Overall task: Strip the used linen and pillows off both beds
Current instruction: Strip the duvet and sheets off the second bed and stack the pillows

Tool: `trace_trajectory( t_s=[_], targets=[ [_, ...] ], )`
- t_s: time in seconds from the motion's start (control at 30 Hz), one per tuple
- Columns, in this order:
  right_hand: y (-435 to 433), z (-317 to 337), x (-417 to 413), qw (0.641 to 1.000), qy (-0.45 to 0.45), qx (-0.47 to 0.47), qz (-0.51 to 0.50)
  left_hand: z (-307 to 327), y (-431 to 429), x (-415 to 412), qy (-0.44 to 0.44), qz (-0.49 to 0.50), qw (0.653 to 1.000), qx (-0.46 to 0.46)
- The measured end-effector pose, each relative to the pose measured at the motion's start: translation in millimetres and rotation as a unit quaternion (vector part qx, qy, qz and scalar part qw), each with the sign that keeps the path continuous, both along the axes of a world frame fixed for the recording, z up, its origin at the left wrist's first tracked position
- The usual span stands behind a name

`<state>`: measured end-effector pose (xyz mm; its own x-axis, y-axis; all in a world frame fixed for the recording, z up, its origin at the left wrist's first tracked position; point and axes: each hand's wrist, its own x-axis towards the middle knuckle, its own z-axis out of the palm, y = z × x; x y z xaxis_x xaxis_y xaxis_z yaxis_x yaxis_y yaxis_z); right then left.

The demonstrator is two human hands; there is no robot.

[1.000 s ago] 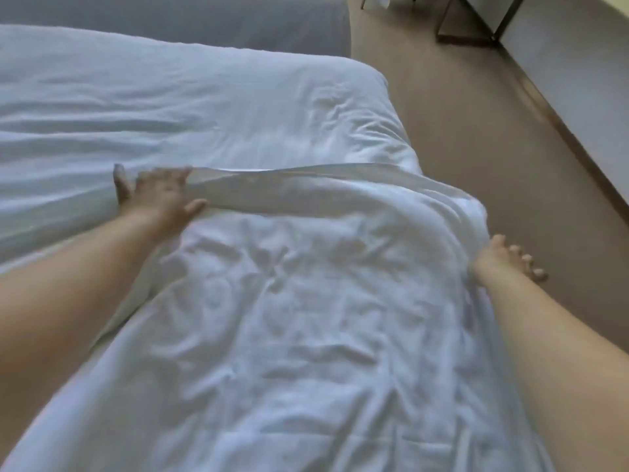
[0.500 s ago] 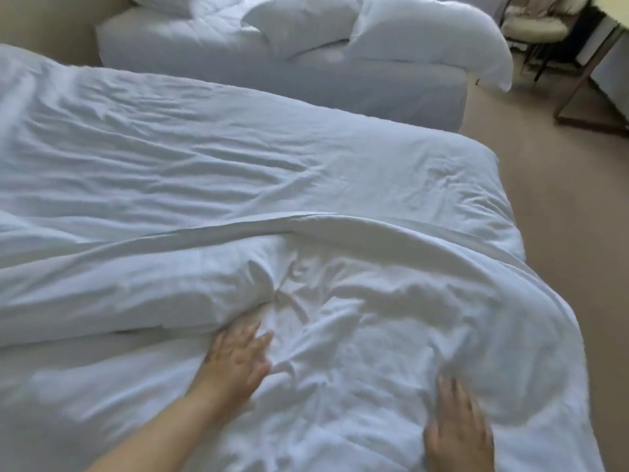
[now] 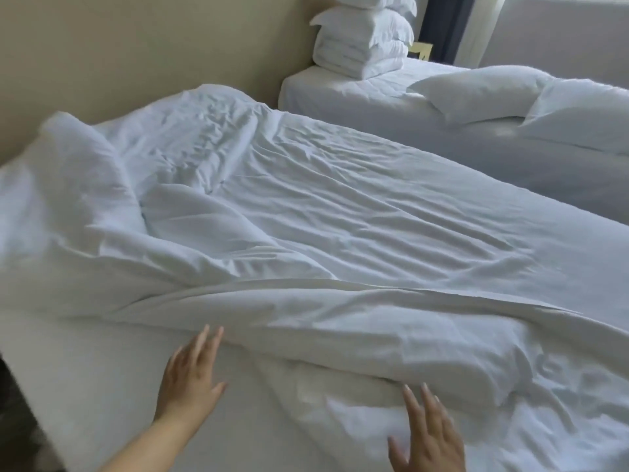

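On the near bed [image 3: 102, 386], the left hand [image 3: 189, 378] and right hand [image 3: 427, 434] lie flat, fingers [image 3: 211, 338] spread wide, against the rumpled white duvet [image 3: 340, 321].

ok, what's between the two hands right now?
Head view: only crumpled white linen lies between the left hand and the right hand. Both hands are open with straight fingers.

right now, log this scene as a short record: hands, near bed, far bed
left hand: open, fingers straight, at the fold of the linen
right hand: open, fingers straight, at the same fold
near bed: crumpled white linen on it, bunched toward the wall
far bed: quilted surface showing; pillow stack at its head, loose pillow further down
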<state>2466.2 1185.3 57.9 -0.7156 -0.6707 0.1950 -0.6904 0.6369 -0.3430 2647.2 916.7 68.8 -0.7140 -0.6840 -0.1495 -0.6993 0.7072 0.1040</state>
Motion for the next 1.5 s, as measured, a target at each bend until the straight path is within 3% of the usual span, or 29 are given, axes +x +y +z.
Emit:
trace_trajectory(
  t_s=[0.13,0.3,0.47,0.67,0.8,1.07,1.2,1.33,1.5],
  targets=[
    [-150.4,9.0,35.1,0.995,0.025,0.073,0.061,21.9,-107.5,45.5,0.002,0.075,0.996,0.040],
    [-283.0,39.6,57.5,0.967,0.074,0.222,0.104,28.2,-186.6,80.1,-0.065,0.033,0.996,0.042],
    [-330.8,54.8,55.2,0.935,-0.048,0.339,0.097,16.6,-230.6,85.7,-0.095,0.028,0.991,0.084],
    [-306.5,102.2,59.3,0.965,-0.085,0.211,0.134,6.8,-250.2,81.7,-0.104,-0.017,0.992,0.071],
    [-297.4,130.5,55.3,0.979,-0.089,0.148,0.107,9.3,-248.3,76.1,-0.004,-0.059,0.996,0.073],
    [-301.9,150.5,48.3,0.984,-0.086,0.105,0.113,53.5,-291.6,110.4,0.212,-0.087,0.960,-0.159],
    [-323.7,168.7,18.6,0.987,-0.109,0.111,0.047,103.6,-345.9,65.4,0.268,-0.048,0.948,-0.167],
    [-367.3,172.9,-29.1,0.980,-0.147,0.132,-0.017,131.1,-408.3,-5.8,0.203,-0.015,0.978,-0.050],
    [-446.0,179.9,-112.7,0.975,-0.108,0.157,-0.111,143.9,-515.5,-123.3,0.233,-0.127,0.958,-0.112]
  ],
)
